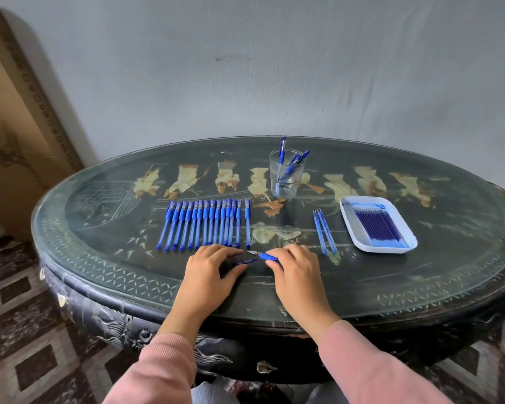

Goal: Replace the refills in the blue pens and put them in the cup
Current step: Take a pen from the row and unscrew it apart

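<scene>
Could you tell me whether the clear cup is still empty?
No, the clear cup already holds several blue pens standing in it.

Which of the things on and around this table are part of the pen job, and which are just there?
Part of the job: row of blue pens, clear cup holding finished pens, white tray of refills, three loose refills, the pen part in the right hand, the part under the left hand.

Just there: cardboard box, patterned floor.

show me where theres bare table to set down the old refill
Free: the strip between the pen row and the loose refills, in front of the cup; the near edge right of the right hand, below the tray; and left of the row. Crowded: the row, the tray, around both hands.
</scene>
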Motion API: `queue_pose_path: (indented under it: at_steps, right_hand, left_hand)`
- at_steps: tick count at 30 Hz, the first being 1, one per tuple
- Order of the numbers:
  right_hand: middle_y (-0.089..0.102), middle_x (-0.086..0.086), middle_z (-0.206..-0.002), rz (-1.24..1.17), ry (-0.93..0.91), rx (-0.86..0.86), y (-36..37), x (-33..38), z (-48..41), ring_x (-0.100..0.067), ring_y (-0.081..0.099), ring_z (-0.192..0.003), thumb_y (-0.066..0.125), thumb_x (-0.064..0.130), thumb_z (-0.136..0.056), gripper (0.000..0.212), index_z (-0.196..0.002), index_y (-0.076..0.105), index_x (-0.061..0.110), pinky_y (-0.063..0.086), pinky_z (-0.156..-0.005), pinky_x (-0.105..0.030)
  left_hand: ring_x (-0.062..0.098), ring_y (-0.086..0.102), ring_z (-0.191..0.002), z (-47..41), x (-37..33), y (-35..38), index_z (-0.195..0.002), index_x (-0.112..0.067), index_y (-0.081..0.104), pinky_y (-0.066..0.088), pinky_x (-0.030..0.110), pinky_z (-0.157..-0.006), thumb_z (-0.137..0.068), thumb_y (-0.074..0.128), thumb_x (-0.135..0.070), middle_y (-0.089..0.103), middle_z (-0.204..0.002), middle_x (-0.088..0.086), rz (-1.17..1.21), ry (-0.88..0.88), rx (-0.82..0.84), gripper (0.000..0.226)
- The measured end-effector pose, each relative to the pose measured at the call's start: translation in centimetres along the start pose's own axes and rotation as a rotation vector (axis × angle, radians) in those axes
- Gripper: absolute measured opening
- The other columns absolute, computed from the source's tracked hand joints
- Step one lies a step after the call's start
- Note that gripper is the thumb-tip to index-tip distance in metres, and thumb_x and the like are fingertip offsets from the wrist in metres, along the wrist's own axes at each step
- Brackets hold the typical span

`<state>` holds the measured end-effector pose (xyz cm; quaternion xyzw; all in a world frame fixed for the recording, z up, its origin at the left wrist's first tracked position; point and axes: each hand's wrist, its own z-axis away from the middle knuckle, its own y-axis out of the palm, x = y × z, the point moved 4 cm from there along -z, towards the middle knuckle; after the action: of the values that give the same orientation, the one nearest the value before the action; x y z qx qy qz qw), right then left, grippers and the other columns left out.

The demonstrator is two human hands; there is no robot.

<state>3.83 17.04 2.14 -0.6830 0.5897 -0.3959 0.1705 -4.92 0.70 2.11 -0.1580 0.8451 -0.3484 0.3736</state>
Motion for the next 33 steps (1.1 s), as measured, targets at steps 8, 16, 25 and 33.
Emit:
queue_pose_path:
  at_steps: [8, 16, 25, 33]
  right_hand:
    - [0.058, 0.003, -0.093, -0.058, -0.086, 0.091, 0.1, 0.6, -0.1, -0.018, 0.055, -0.081, 0.067, 0.014, -0.090, 0.012, -0.102, 0.069, 0.019, 0.050, -0.076, -0.034]
    - [0.060, 0.005, -0.092, -0.022, -0.192, 0.107, 0.1, 1.2, -0.2, -0.019, 0.057, -0.083, 0.063, 0.014, -0.091, 0.006, -0.095, 0.065, 0.018, 0.052, -0.074, -0.036]
    - [0.061, 0.005, -0.094, 0.006, -0.196, 0.090, 0.2, 1.2, -0.2, -0.017, 0.058, -0.084, 0.061, 0.016, -0.092, 0.010, -0.100, 0.067, 0.017, 0.052, -0.072, -0.035]
    - [0.060, 0.006, -0.095, 0.041, -0.184, 0.097, 0.1, 1.3, -0.1, -0.016, 0.057, -0.082, 0.051, 0.021, -0.096, 0.017, -0.102, 0.066, 0.019, 0.051, -0.071, -0.034]
  left_hand:
    - [0.011, 0.058, -0.098, 0.2, -1.1, -0.6, -0.104, -0.028, 0.068, 0.050, 0.039, -0.086, -0.088, 0.058, -0.045, 0.066, -0.102, -0.019, 0.049, 0.130, -0.076, 0.026]
    - [0.014, 0.056, -0.088, 0.2, -0.9, 0.0, -0.087, -0.020, 0.066, 0.039, 0.028, -0.076, -0.092, 0.047, -0.035, 0.061, -0.086, -0.015, -0.066, 0.154, -0.058, 0.025]
    - [-0.002, 0.051, -0.105, 0.3, -0.9, -0.3, -0.111, -0.031, 0.058, 0.036, 0.026, -0.094, -0.088, 0.046, -0.067, 0.057, -0.105, -0.023, 0.070, 0.006, 0.019, 0.045]
    - [0.013, 0.055, -0.088, -0.1, -0.5, 0.0, -0.093, -0.026, 0.060, 0.048, 0.046, -0.077, -0.095, 0.048, -0.042, 0.058, -0.094, -0.018, 0.085, 0.092, -0.045, 0.020]
